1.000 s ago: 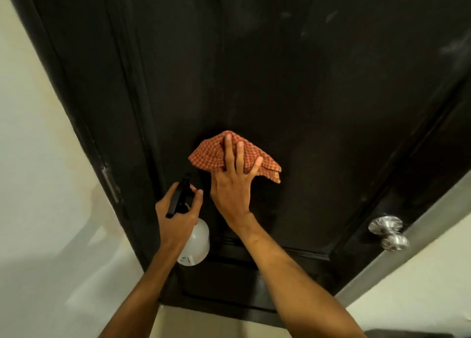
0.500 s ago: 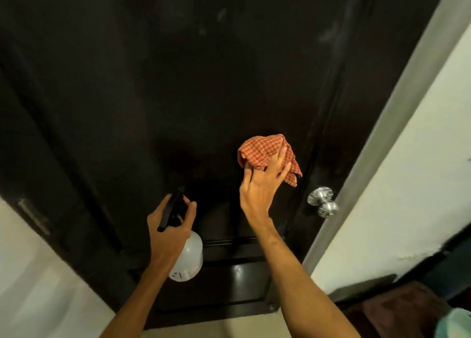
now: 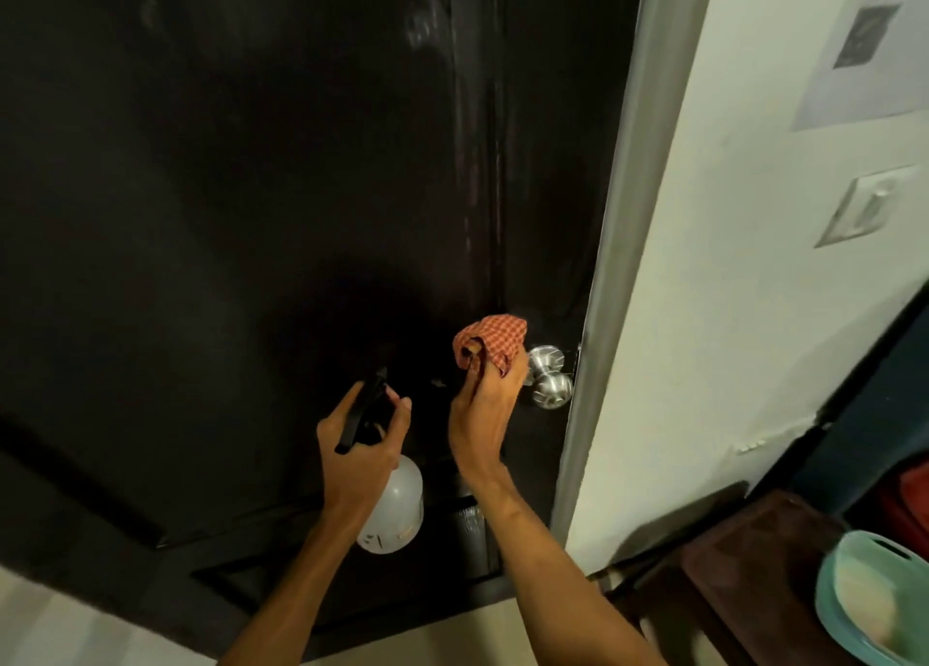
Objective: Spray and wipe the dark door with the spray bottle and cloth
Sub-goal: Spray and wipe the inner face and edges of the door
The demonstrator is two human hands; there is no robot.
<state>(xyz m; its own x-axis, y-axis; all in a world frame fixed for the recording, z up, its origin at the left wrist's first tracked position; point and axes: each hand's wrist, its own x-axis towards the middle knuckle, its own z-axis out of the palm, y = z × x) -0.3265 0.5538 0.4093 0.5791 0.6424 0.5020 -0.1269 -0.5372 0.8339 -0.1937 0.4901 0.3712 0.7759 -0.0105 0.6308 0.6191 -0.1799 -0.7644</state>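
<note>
The dark door (image 3: 251, 188) fills most of the view, with faint streaks near its right side. My left hand (image 3: 359, 449) grips the black trigger head of a white spray bottle (image 3: 394, 509), which hangs below my fist close to the door. My right hand (image 3: 482, 404) holds a bunched red checked cloth (image 3: 495, 344) against the door, right beside the silver door knob (image 3: 548, 376). Part of the cloth is wrapped around my fingers.
A grey door frame (image 3: 618, 243) runs along the door's right edge, with a pale wall (image 3: 729, 288) and a light switch (image 3: 862, 205) beyond it. At the lower right stand a dark wooden piece of furniture (image 3: 744, 565) and a teal basket (image 3: 874, 600).
My right hand has carried the cloth from the door's middle panel to the right, down to the knob, and now bunches it instead of pressing it flat. The view turned right.
</note>
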